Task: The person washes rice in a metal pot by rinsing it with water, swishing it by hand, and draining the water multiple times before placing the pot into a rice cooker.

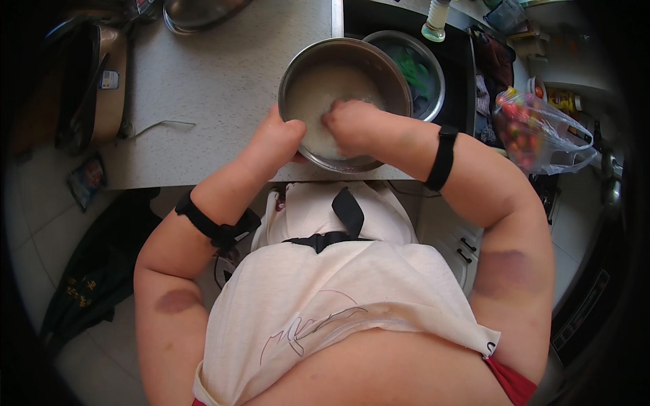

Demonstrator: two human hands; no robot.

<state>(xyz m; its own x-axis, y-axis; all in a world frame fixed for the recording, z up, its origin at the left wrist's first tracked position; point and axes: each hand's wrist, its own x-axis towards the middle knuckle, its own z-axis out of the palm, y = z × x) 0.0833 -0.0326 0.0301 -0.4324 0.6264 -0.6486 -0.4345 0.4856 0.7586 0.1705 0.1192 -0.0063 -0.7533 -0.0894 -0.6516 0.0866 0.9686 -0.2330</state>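
A deep metal pot (292,71) sits tilted at the counter's front edge, overlapping the sink side. Cloudy whitish liquid (318,91) fills its bottom; pale matter lies under it, too murky to make out. My left hand (277,139) grips the pot's left rim, thumb over the edge and fingers wrapped beneath the outside. Inside the pot, my right hand (352,125) is curled, its fingertips dipping into the cloudy liquid. Whatever those fingers hold, if anything, is hidden. Behind the pot to the right, a metal bowl (439,81) holds green pieces (412,71) in water.
The bowl stands in a dark sink (460,61), near a faucet (435,24). On the right lies a clear plastic bag (552,145) with small red and orange round items. A brown bin-like container (101,88) and a round metal lid (200,13) rest on the speckled counter (203,88).
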